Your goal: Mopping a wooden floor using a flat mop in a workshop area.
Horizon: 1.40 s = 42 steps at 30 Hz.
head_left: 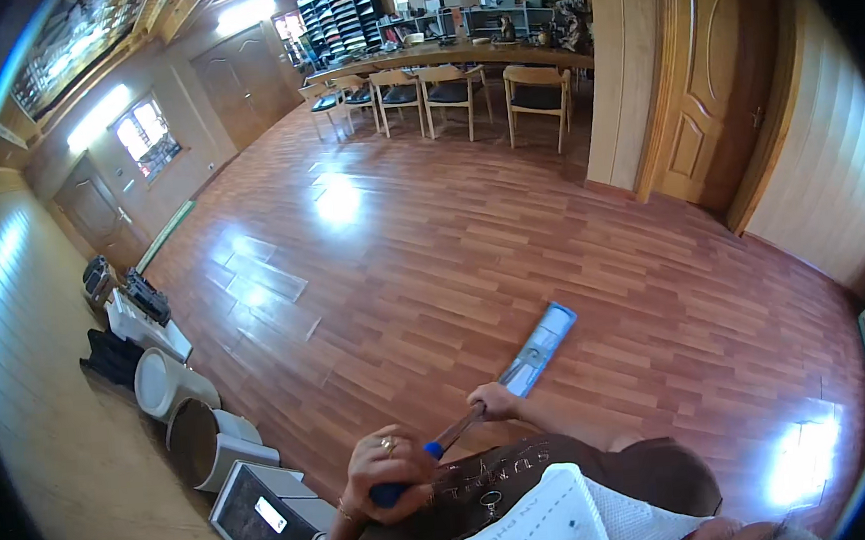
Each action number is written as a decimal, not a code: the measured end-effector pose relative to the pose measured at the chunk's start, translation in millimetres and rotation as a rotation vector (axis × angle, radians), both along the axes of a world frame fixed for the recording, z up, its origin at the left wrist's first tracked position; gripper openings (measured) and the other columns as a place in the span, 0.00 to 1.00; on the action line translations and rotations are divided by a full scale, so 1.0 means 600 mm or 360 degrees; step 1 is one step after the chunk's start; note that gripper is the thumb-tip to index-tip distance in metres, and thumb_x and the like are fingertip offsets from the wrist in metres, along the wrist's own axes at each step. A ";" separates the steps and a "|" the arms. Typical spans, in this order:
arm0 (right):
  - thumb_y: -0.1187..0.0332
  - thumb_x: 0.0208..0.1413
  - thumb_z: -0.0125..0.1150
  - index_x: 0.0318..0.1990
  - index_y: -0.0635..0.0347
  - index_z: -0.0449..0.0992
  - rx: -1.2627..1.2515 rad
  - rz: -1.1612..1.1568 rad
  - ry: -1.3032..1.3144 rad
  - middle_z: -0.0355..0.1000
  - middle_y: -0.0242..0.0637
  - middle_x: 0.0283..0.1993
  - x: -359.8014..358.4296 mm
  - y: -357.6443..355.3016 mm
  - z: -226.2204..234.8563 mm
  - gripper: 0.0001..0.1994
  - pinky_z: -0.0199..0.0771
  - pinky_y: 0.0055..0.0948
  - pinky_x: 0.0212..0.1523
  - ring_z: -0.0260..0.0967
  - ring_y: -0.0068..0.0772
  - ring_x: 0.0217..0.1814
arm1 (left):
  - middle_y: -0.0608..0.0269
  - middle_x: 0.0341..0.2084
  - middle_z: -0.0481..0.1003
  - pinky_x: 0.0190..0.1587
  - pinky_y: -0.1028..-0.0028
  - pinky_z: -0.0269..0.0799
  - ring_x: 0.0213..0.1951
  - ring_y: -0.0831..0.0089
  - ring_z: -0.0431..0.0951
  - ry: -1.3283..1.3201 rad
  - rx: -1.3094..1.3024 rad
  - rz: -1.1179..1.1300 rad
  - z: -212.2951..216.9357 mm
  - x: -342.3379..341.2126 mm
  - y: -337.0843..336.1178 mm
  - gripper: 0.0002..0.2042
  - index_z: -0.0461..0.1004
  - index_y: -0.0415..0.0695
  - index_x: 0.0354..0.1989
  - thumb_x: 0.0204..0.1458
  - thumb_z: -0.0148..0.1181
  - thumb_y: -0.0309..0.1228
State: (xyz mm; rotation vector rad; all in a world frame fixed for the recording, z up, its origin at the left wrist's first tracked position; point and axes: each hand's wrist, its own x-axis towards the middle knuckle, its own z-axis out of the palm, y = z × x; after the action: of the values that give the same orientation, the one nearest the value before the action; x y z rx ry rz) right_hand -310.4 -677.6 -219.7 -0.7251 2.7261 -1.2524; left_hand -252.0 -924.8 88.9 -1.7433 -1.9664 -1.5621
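While the person stands on the wooden floor (510,234), both hands grip a mop (520,369). The left hand (391,469) is wrapped around the blue grip at the top of the handle, close to the chest, its fingers (408,492) curled shut around the grip; a ring shows on one finger. The right hand (497,401) holds the metal shaft lower down, fingers closed around it. From there the shaft runs forward and to the right, down to the flat mop head (548,337), a long pale blue and grey pad lying flat on the floor just ahead of the person, well apart from any furniture.

Along the left wall, near the lower left corner of the floor, stand several things in a row: a scale (264,518) with a dark glass top and small display, two white bins (198,427), a white box and dark bags beyond them. At the far end of the room, a long bench (458,57) carries clutter, with wooden chairs (536,97) drawn up along its near edge and shelves behind. A wooden door (706,90) stands shut on the right wall, and another on the far left. Bright patches of light lie on the floor boards.
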 end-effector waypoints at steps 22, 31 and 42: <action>0.66 0.37 0.65 0.29 0.56 0.77 0.0133 0.0579 -0.0225 0.74 0.45 0.29 -0.015 -0.128 0.044 0.09 0.69 0.46 0.35 0.72 0.51 0.35 | 0.66 0.21 0.76 0.33 0.70 0.72 0.25 0.72 0.79 0.0217 0.0116 0.0093 0.003 0.072 -0.059 0.15 0.74 0.47 0.23 0.36 0.75 0.38; 0.66 0.37 0.63 0.26 0.55 0.76 0.0188 0.0069 -0.0101 0.73 0.44 0.27 0.034 0.043 0.000 0.07 0.69 0.46 0.34 0.71 0.52 0.34 | 0.66 0.24 0.77 0.34 0.68 0.70 0.27 0.68 0.78 0.0140 0.0126 -0.0339 -0.035 0.010 0.031 0.12 0.74 0.47 0.24 0.35 0.75 0.32; 0.65 0.40 0.62 0.23 0.52 0.73 0.0141 -0.0847 -0.0209 0.72 0.42 0.25 0.218 0.220 -0.006 0.05 0.69 0.45 0.32 0.72 0.50 0.32 | 0.65 0.24 0.78 0.38 0.68 0.68 0.29 0.68 0.79 -0.0179 0.0017 -0.1098 -0.061 -0.022 0.202 0.10 0.76 0.46 0.25 0.38 0.73 0.30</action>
State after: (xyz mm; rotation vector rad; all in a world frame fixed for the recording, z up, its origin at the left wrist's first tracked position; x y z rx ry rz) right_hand -179.5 -545.3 -223.2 0.1064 2.9351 -1.1839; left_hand -265.3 -803.8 52.3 -2.5503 -1.4471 -1.8625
